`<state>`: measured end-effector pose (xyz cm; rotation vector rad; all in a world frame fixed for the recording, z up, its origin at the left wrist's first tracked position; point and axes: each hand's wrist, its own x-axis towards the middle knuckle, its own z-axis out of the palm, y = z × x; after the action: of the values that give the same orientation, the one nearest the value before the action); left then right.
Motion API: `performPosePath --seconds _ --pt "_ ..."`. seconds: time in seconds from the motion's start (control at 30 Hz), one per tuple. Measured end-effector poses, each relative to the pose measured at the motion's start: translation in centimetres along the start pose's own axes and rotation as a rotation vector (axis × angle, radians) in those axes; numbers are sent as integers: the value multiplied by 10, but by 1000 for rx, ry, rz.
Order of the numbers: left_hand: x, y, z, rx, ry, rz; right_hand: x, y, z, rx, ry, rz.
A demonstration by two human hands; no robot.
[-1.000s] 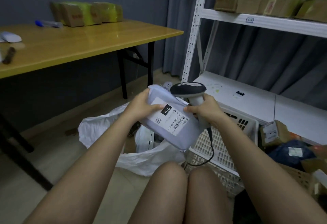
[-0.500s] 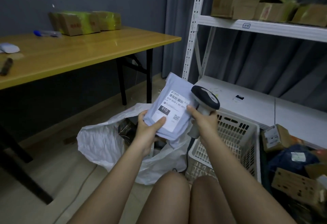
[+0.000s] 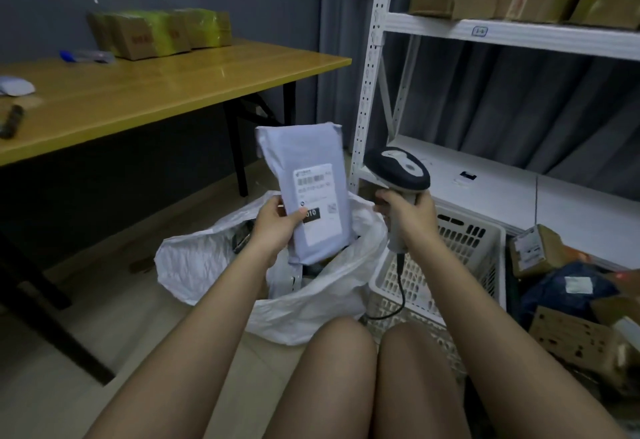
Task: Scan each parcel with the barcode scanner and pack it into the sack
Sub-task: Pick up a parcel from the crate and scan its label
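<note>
Grip: left hand (image 3: 277, 224) pinches the parcel (image 3: 310, 192) at its lower edge, thumb on the label; right hand (image 3: 408, 211) is wrapped round the scanner (image 3: 398, 175) handle.
Parcel: upright, label toward the camera, over the open sack (image 3: 214, 265).
Done: some items already lie in the sack.
Left: whether this one is scanned, I cannot tell; more parcels (image 3: 540, 253) wait on the right, beside the basket (image 3: 464, 241).

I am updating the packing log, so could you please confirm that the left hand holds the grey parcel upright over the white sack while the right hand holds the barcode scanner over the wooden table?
Not quite: the head view shows the right hand holding the barcode scanner above the white plastic basket, not the wooden table. The left hand does hold the grey parcel upright over the white sack.
</note>
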<state>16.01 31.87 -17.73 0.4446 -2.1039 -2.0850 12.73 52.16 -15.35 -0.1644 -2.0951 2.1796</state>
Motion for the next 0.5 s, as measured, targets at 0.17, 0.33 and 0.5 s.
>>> performPosePath --seconds 0.17,0.33,0.5 --pt "8 -1 -4 -127 132 15 -28 9 -8 -225 -199 -21" --pt "7 0 0 -82 111 32 -46 20 -4 -233 -356 -57" --pt "7 -5 1 -38 104 34 -46 21 -2 -209 -355 -74"
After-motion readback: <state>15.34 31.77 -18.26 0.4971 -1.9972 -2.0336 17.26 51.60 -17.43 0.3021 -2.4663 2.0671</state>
